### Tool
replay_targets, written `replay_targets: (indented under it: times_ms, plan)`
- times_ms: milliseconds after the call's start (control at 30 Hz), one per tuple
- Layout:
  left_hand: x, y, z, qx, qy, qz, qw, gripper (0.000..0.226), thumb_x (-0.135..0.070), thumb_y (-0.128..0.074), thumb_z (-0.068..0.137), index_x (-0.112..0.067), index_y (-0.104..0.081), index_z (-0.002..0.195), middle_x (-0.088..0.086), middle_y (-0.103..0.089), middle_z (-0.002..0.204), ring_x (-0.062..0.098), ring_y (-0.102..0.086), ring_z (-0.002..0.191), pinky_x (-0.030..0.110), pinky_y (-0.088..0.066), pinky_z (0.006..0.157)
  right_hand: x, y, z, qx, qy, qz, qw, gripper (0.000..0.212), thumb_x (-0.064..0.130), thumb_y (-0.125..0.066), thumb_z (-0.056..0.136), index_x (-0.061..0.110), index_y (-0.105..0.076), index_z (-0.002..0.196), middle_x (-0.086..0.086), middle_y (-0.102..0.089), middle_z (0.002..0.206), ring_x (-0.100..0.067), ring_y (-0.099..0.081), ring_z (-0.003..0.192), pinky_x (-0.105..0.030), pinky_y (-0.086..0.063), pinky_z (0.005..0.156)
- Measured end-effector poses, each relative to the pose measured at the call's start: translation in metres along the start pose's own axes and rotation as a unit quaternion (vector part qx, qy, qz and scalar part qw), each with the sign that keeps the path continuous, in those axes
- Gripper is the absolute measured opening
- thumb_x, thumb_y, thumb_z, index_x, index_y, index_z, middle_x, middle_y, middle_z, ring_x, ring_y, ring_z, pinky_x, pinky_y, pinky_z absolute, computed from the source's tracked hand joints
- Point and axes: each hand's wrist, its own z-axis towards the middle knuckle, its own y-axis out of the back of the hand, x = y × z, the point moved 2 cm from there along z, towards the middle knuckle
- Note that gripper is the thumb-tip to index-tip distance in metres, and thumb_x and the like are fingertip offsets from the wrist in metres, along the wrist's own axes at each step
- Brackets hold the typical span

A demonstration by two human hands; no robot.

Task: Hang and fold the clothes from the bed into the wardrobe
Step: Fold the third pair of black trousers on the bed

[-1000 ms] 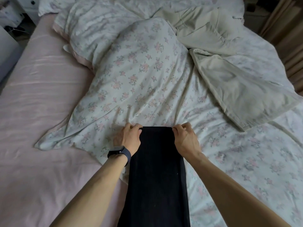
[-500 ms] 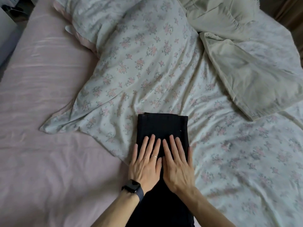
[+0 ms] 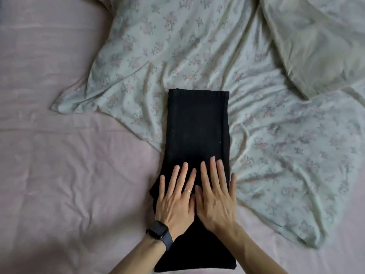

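Observation:
A pair of black trousers (image 3: 197, 123) lies folded lengthwise into a long narrow strip on the bed, its far end squared off on the floral duvet. My left hand (image 3: 174, 200), with a ring and a dark wristwatch, rests flat on the strip's nearer part with fingers straight and spread. My right hand (image 3: 216, 196) lies flat beside it, fingers straight, thumbs nearly touching. Both palms press the cloth down. The wardrobe is out of view.
A floral duvet (image 3: 177, 46) covers the middle and right of the bed. A beige garment (image 3: 316, 42) lies on it at the upper right. The pink sheet (image 3: 59, 155) is bare on the left and near side.
A second ago both hands pinched the far corners of the trousers. They let go, flattened, and slid back toward me along the cloth; the view has tilted down.

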Motion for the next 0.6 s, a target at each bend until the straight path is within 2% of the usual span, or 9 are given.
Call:
replay_targets:
  times_ms: [167,200,267,300,333,400,433,533,600]
  plan:
    - [0.021,-0.016,-0.057,0.078,0.009,0.031,0.996,0.061,-0.050,-0.034,0.099,-0.037,-0.023,0.157,-0.003,-0.012,0.167,0.020,-0.017,0.153,0.054,-0.009,0.119,-0.006,0.001,-0.102,0.130,-0.049,-0.002,0.990,0.061,0.045,-0.031,0.101,0.021,-0.030,0.157,-0.006,-0.018,0.166,-0.026,-0.016,0.154,-0.058,-0.023,0.119]
    - [0.024,-0.015,-0.056,0.091,0.009,0.039,0.995,0.060,-0.051,-0.034,0.099,-0.038,-0.023,0.157,-0.004,-0.012,0.167,0.019,-0.017,0.153,0.055,-0.006,0.119,-0.012,0.005,-0.113,0.137,-0.071,0.020,0.988,0.063,0.047,-0.030,0.101,0.020,-0.026,0.158,-0.005,-0.017,0.166,-0.025,-0.016,0.154,-0.056,-0.025,0.119]
    - [0.024,-0.010,-0.053,0.106,0.007,0.039,0.994,0.060,-0.050,-0.034,0.099,-0.037,-0.022,0.157,-0.002,-0.011,0.167,0.019,-0.013,0.153,0.056,-0.003,0.119,-0.024,0.015,-0.133,0.128,-0.141,0.124,0.974,0.070,0.056,-0.030,0.102,0.022,-0.015,0.161,0.003,-0.011,0.168,-0.011,-0.015,0.153,-0.041,-0.029,0.118]
    - [0.024,-0.009,-0.052,0.102,0.008,0.032,0.994,0.060,-0.048,-0.034,0.099,-0.036,-0.022,0.157,-0.001,-0.012,0.167,0.020,-0.012,0.154,0.056,-0.003,0.119,-0.028,0.020,-0.141,0.113,-0.194,0.200,0.954,0.072,0.061,-0.035,0.100,0.026,-0.017,0.160,0.011,-0.015,0.166,-0.001,-0.023,0.149,-0.032,-0.036,0.113]
    - [0.021,-0.006,-0.055,0.096,0.012,0.022,0.995,0.060,-0.046,-0.034,0.099,-0.035,-0.023,0.157,0.001,-0.013,0.167,0.021,-0.011,0.154,0.055,-0.005,0.119,-0.029,0.025,-0.151,0.095,-0.247,0.273,0.925,0.068,0.064,-0.045,0.095,0.033,-0.028,0.154,0.021,-0.027,0.159,0.007,-0.037,0.137,-0.025,-0.045,0.102]
    - [0.014,0.000,-0.070,0.089,0.019,0.002,0.996,0.060,-0.044,-0.034,0.099,-0.031,-0.026,0.157,0.004,-0.018,0.166,0.023,-0.014,0.153,0.056,-0.012,0.119,-0.024,0.032,-0.170,0.083,-0.322,0.375,0.865,0.049,0.056,-0.066,0.086,0.048,-0.046,0.130,0.030,-0.053,0.132,0.006,-0.057,0.111,-0.019,-0.051,0.079]
    - [0.011,0.003,-0.079,0.089,0.019,-0.009,0.996,0.060,-0.043,-0.034,0.099,-0.029,-0.029,0.157,0.006,-0.020,0.165,0.024,-0.017,0.153,0.056,-0.016,0.119,-0.022,0.030,-0.176,0.090,-0.346,0.408,0.840,0.045,0.046,-0.074,0.083,0.051,-0.050,0.120,0.028,-0.060,0.122,0.002,-0.061,0.103,-0.019,-0.052,0.074]
    - [-0.014,0.010,-0.111,0.108,0.002,-0.035,0.994,0.059,-0.043,-0.033,0.098,-0.027,-0.035,0.154,0.006,-0.027,0.163,0.025,-0.027,0.150,0.057,-0.024,0.116,-0.019,0.030,-0.191,0.110,-0.410,0.477,0.770,0.051,0.025,-0.085,0.077,0.042,-0.053,0.114,0.011,-0.069,0.108,-0.006,-0.065,0.097,-0.022,-0.050,0.076]
    - [-0.027,0.010,-0.129,0.130,0.009,-0.065,0.989,0.059,-0.045,-0.032,0.099,-0.028,-0.034,0.155,0.005,-0.027,0.163,0.024,-0.027,0.150,0.057,-0.025,0.116,-0.017,0.028,-0.194,0.135,-0.423,0.469,0.763,0.051,0.030,-0.086,0.073,0.036,-0.056,0.113,0.006,-0.068,0.106,-0.010,-0.065,0.099,-0.023,-0.051,0.079]
